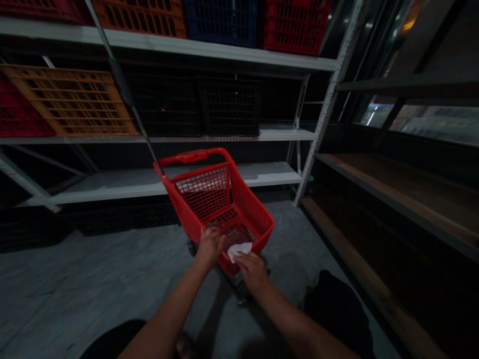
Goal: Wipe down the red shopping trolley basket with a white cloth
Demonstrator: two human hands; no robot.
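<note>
A small red plastic shopping cart (247,199) with slotted sides stands on the floor in front of me, its handle turned toward the shelves. My left hand (210,246) is closed over the near left corner of the cart's rim. In my right hand (254,269) is a crumpled white wipe (239,249), pinched by the fingers against the near edge of the basket. A thin pole (119,75) rises from the cart's left handle corner. Dark wheels show under the basket, partly hidden by my hands and arms.
White metal shelving (280,133) runs behind the cart. On it stand a yellow crate (75,99), black crates (230,107) and several others above. Wooden-board shelves (404,194) line the right side. Grey concrete floor (130,274) surrounds the cart.
</note>
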